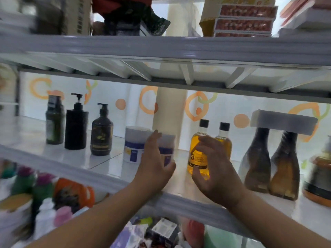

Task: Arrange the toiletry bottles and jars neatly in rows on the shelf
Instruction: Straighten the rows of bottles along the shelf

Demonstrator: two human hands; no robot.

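On the white middle shelf (75, 158) stands a row of toiletries. At the left are a dark green bottle (54, 120), a black pump bottle (76, 127) and a brown pump bottle (101, 135). My left hand (154, 163) grips a white and blue jar (168, 149), with a matching jar (134, 144) right beside it. My right hand (216, 169) curls round an amber bottle with a black cap (197, 147); a second amber bottle (223, 138) stands just behind it. Two curvy brown bottles (258, 161) stand further right.
A white foam block (283, 122) lies on the curvy bottles' tops. An orange-rimmed jar (318, 178) sits at the far right, blurred. The upper shelf (161, 47) holds boxes; the shelf below is packed with mixed bottles and packets (44, 203).
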